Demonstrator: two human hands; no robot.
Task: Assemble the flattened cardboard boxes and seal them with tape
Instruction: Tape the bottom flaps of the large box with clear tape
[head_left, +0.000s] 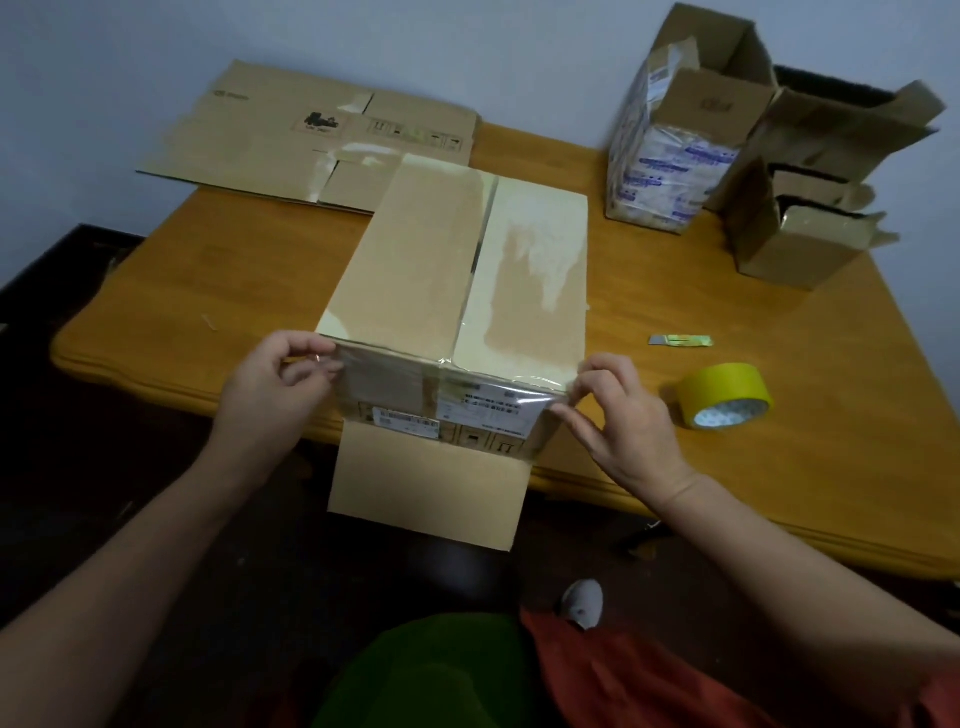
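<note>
Both hands (275, 384) (618, 415) pinching clear tape (447, 371) across box (452, 265) edge.

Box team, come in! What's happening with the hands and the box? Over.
Left hand and right hand pinch clear tape strip ends. Strip lies along box near edge. Yellow tape roll aside, nothing blocking.

The brown cardboard box (441, 270) stands at the near edge of the desk (208, 291), top flaps closed, with a strip of clear tape (452, 382) stretched along its near top edge. A flattened box (270, 135) lies at the far left corner. The yellow tape roll (724, 395) sits towards the right.
</note>
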